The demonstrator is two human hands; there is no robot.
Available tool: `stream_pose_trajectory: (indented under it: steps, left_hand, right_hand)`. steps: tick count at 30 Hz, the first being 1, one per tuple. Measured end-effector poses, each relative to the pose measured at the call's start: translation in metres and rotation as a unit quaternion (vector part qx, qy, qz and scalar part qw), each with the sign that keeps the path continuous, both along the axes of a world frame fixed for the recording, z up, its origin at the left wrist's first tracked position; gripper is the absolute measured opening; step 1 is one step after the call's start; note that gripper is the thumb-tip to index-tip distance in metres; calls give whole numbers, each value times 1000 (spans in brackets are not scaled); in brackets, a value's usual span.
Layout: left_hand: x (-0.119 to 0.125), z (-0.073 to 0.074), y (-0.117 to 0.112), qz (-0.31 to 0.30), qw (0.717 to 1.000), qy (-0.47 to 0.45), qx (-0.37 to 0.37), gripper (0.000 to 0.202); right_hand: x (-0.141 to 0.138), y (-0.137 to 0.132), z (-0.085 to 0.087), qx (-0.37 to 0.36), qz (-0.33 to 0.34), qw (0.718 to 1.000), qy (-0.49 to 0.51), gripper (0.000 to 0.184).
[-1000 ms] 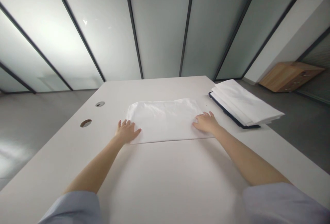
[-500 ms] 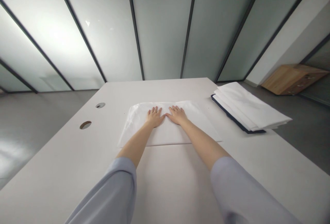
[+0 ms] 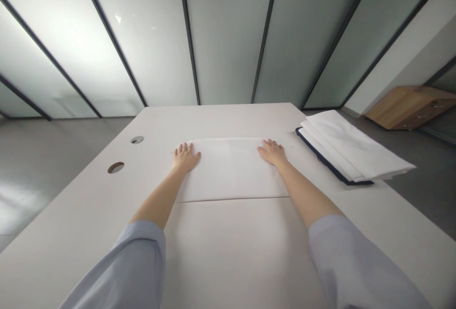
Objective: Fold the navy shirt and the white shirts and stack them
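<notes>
A flat white cloth (image 3: 231, 171) lies folded on the white table (image 3: 231, 257), its near edge a straight line and its far corners rounded. My left hand (image 3: 185, 157) rests palm down on the cloth's far left corner, fingers spread. My right hand (image 3: 272, 153) presses flat on the far right corner in the same way. Neither hand grips the cloth. Light blue sleeves cover both forearms near the bottom of the view.
To the right, a stack of folded white cloths (image 3: 351, 145) sits on a dark navy board (image 3: 320, 163) near the table's edge. Two round holes (image 3: 116, 167) pierce the table's left side. A low wooden cabinet (image 3: 409, 107) stands on the grey floor beyond.
My hands have moved apart from the cloth's middle to its far corners. The cloth now lies narrower and smoother, with neater edges.
</notes>
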State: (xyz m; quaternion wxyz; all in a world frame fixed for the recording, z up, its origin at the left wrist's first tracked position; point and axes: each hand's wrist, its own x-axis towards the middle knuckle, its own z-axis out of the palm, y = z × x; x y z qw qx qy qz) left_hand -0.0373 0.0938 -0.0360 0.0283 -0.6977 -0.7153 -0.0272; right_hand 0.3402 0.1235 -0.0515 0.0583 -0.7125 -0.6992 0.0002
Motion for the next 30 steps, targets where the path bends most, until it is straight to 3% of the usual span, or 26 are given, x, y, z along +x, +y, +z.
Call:
stream_pose_trajectory:
  steps: [3,6,11,15,18,20,25,30]
  left_hand:
    - [6,4,-17,-153,988,-5,14,73]
    - [11,10,-34,-274,961,-13,-47,76]
    - [21,8,-44,-223,970,-25,-94,74]
    - [41,6,-37,-130,988,-2,-77,76]
    - [66,16,-32,-13,997,20,-73,80]
    - [84,27,-31,21,995,31,-92,80]
    - [112,42,-49,-83,986,70,-130,62]
    - [102,45,-78,-148,981,68,-107,61]
  right_hand:
    - [-1,-1,4,38,28,999,-11,51]
    - [-2,-1,10,61,66,995,-34,44]
    - [-14,-8,20,89,96,990,-50,45]
    - [-28,-21,29,121,121,985,-15,53]
    - [-36,-35,32,140,121,983,21,52]
    - [-40,-45,30,140,107,983,48,48]
    - [-48,-56,17,66,30,992,101,40]
    - [-45,-48,17,-4,-50,988,148,43]
